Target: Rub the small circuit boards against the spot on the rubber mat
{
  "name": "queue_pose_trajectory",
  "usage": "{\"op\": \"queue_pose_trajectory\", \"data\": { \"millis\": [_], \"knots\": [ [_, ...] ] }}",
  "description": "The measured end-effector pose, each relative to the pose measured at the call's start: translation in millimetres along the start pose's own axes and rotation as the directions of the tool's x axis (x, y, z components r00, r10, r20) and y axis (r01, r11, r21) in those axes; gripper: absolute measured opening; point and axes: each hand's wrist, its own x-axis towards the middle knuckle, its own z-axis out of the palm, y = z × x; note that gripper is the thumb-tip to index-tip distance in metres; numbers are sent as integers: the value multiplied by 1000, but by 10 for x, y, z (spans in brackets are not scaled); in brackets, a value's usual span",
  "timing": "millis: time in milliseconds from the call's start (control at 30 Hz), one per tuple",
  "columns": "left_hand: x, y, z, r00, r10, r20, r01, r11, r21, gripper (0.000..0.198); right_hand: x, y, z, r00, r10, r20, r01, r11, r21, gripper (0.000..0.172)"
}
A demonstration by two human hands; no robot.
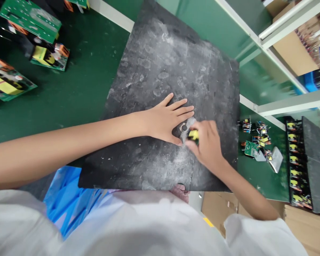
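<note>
**One board [193, 135] in play, the tally unclear**

Here's the right hand [208, 142], fingers curled round it, low over the mat [154, 71]; blur hides whether the board touches down. Just beside, the left hand [166, 121] lies open, fingers spread flat, holding nothing. A black disc [184, 127] sits between them. This one looks mid-job, I'd judge! Loose boards [50, 57] lie off left, more off right, and a tray [306, 153] carries a row: finished or waiting, can't tell.
</note>
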Motion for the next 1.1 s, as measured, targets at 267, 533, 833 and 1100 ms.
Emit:
{"op": "queue_pose_trajectory", "data": {
  "millis": [267, 533, 833, 1100],
  "knots": [
    [6, -3, -2, 1000, -8, 5, 8, 1000, -11, 94, 45, 71, 3, 995, 96, -32, -97, 995, -30, 45],
    [-5, 1, -21, 1000, -18, 23, 17, 1000, 15, 94, -64, -68, -121, 953, 289, 91, -283, 741, 609, 50],
    [-3, -27, 0, 1000, -13, 11, 13, 1000, 15, 95, 107, -97, -274, 782, 415, 465, -494, -43, 868, 56],
    [0, -18, -14, 1000, -10, 14, 9, 999, 34, 96, 92, -105, -286, 783, 367, 503, -483, -151, 862, 55]
  ]
}}
